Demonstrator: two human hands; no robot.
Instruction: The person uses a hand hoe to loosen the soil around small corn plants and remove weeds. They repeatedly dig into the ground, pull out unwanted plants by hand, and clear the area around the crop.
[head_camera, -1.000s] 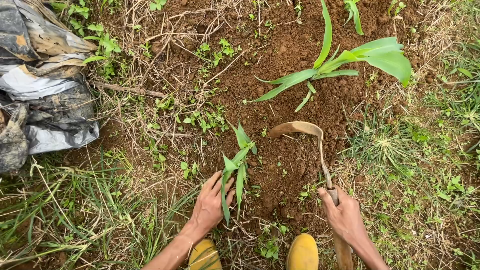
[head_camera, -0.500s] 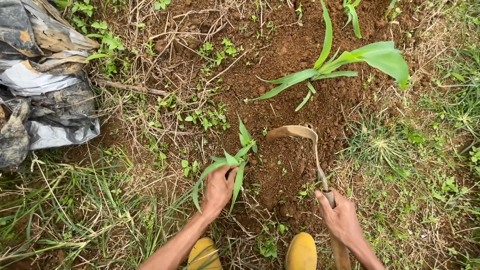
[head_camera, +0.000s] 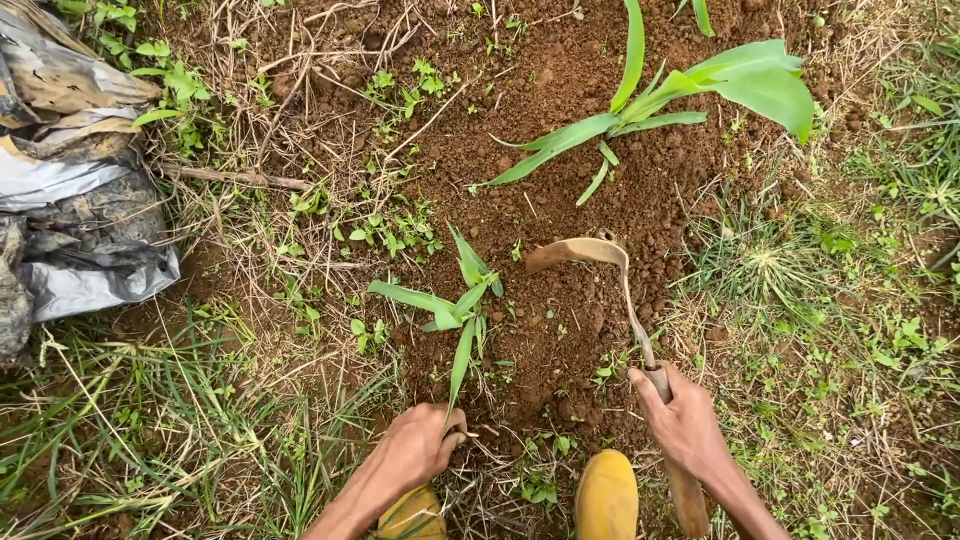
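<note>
Low in the frame, left of centre, the left hand (head_camera: 418, 447) rests on the soil with its fingers curled together; the tip of one long leaf of the small seedling (head_camera: 455, 305) reaches down to its knuckles, but whether the fingers pinch that leaf cannot be told. The seedling stands in bare reddish-brown soil (head_camera: 560, 330) near the middle of the frame, its narrow green leaves spreading left, up and down.

At lower right, the right hand (head_camera: 685, 425) is wrapped tight around the wooden handle of a hand sickle (head_camera: 620, 290). The thin metal shank runs up and slightly left from the fist, and the curved, soil-coloured blade arches to the left, lying on the dirt just right of the seedling, apart from it.

Two yellow rubber boots show at the bottom edge: the left boot (head_camera: 412, 515) under the left forearm, the right boot (head_camera: 606, 497) between the two hands.

A larger maize plant (head_camera: 660, 100) with broad leaves grows in the upper right of the frame, well apart from the blade. A crumpled grey and black plastic sheet (head_camera: 75, 200) lies at the upper left edge. Grass and small weeds (head_camera: 180, 420) cover the lower left and right sides.
</note>
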